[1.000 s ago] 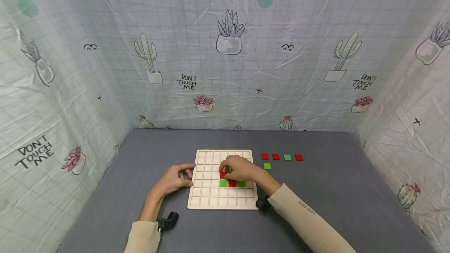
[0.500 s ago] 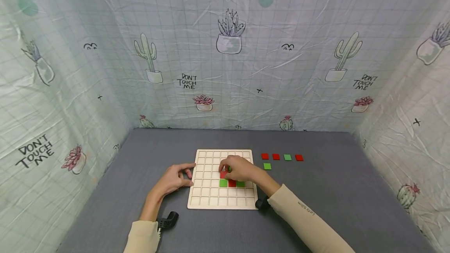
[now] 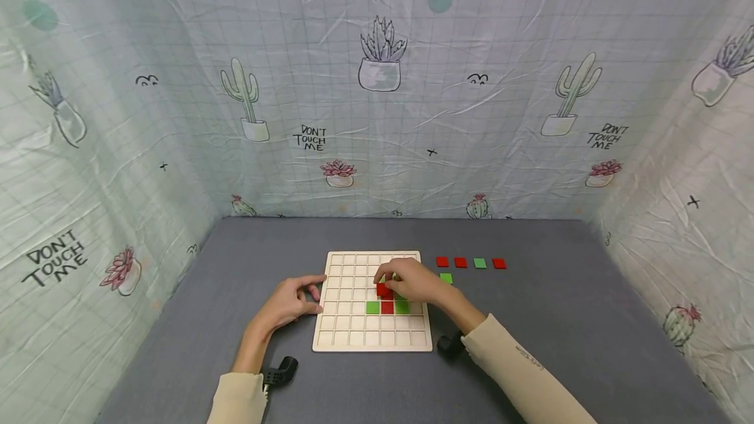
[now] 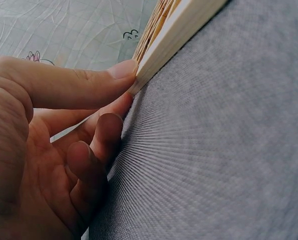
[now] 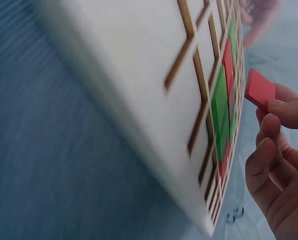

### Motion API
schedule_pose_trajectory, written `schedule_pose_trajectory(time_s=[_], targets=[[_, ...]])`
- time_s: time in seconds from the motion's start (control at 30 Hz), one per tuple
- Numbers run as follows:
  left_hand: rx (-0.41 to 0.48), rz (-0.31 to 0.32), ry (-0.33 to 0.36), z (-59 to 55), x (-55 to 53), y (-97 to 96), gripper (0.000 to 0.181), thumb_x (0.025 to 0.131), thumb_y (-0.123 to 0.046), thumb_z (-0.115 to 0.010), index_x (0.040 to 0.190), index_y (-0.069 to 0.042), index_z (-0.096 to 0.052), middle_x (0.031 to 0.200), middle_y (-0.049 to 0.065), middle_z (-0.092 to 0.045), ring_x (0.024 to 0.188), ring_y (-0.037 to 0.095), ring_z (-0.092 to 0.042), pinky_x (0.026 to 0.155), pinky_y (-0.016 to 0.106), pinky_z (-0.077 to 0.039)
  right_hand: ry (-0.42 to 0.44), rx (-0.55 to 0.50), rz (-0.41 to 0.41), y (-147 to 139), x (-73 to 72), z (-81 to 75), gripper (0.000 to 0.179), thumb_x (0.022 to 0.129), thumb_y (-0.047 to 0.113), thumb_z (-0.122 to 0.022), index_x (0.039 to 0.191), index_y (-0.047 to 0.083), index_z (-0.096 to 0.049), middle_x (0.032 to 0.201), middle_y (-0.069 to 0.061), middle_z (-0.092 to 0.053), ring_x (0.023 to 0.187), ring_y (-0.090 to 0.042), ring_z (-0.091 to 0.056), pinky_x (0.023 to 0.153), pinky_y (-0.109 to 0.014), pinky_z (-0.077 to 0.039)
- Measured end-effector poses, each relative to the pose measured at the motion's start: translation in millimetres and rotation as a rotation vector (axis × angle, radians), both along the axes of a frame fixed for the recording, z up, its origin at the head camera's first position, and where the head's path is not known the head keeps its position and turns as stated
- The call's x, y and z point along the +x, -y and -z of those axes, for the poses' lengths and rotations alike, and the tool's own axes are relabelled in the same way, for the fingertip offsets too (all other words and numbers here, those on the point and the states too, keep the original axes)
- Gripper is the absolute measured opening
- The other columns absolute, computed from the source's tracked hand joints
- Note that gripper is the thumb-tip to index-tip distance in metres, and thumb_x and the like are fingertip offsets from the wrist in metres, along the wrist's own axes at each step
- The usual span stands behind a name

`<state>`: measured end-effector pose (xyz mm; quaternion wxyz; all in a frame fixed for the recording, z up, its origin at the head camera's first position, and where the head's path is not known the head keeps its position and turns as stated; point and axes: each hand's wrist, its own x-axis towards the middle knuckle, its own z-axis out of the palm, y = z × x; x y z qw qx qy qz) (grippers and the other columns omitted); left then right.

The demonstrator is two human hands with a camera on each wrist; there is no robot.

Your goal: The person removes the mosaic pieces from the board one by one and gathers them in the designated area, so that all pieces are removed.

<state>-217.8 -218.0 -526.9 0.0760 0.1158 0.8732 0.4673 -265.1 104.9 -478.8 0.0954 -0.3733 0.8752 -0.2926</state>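
Note:
A pale wooden grid board (image 3: 347, 339) lies on the grey table. My right hand (image 3: 412, 280) pinches a red square tile (image 5: 260, 90) between thumb and fingers, tilted and raised off the board. Under and beside this hand sit more tiles in the cells. A green tile (image 3: 372, 307), a red tile (image 3: 387, 307) and another green tile (image 3: 402, 307) form one row; those above are partly covered by the hand. My left hand (image 3: 291, 300) rests at the board's left edge, thumb and forefinger spread along it. In the left wrist view its thumb tip meets the wooden rim (image 4: 161, 50).
Right of the board, several loose tiles lie on the table, among them a red tile (image 3: 499, 264) and a green tile (image 3: 480, 263) in the far row. A nearer green tile (image 3: 446, 278) is by the right wrist. Patterned cloth (image 3: 383, 123) hangs around the table.
My right hand has lifted the red tile out of its cell and shifted slightly right with it, leaving that cell bare. The left hand has stayed at the board's edge.

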Motion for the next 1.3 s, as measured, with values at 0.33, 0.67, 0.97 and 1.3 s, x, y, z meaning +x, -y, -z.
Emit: schedule_pose_trajectory(time_s=[0.33, 0.67, 0.97, 1.3], targets=[[0.002, -0.002, 0.000, 0.4, 0.6, 0.6, 0.064, 0.082, -0.008, -0.082, 0.143, -0.006, -0.061, 0.095, 0.006, -0.067, 0.046, 0.007, -0.038, 0.044, 0.027, -0.041, -0.019, -0.029, 0.082, -65.1, -3.5, -3.5, 0.023, 0.100, 0.003, -0.061, 0.115, 0.011, -0.075, 0.103, -0.008, -0.072, 0.070, -0.008, -0.056, 0.066, -0.027, -0.048], [0.000, -0.008, 0.005, 1.3, 0.2, 0.9, 0.064, 0.081, -0.008, -0.083, 0.142, -0.007, -0.062, 0.095, 0.007, -0.068, 0.045, 0.006, -0.038, 0.044, 0.027, -0.041, -0.022, -0.026, 0.181, -122.5, -5.9, -5.1, 0.021, 0.099, 0.002, -0.063, 0.114, 0.009, -0.075, 0.111, -0.006, -0.074, 0.081, -0.011, -0.060, 0.070, -0.028, -0.049], [0.013, -0.006, 0.012, 0.6, 0.2, 0.3, 0.064, 0.081, -0.008, -0.084, 0.142, -0.006, -0.062, 0.095, 0.008, -0.067, 0.046, 0.006, -0.037, 0.043, 0.027, -0.040, -0.056, 0.016, 0.229, -152.2, -11.2, -1.9, 0.020, 0.097, 0.001, -0.065, 0.111, 0.009, -0.077, 0.109, -0.009, -0.074, 0.077, -0.012, -0.059, 0.066, -0.029, -0.048], [0.013, -0.018, 0.009, 1.3, 0.4, -0.4, 0.064, 0.080, -0.007, -0.083, 0.141, -0.007, -0.063, 0.094, 0.007, -0.067, 0.046, 0.007, -0.038, 0.043, 0.027, -0.040, -0.070, 0.023, 0.213, -162.5, -17.4, 11.3, 0.020, 0.096, 0.000, -0.065, 0.109, 0.008, -0.077, 0.104, -0.011, -0.075, 0.071, -0.008, -0.054, 0.063, -0.027, -0.045]])
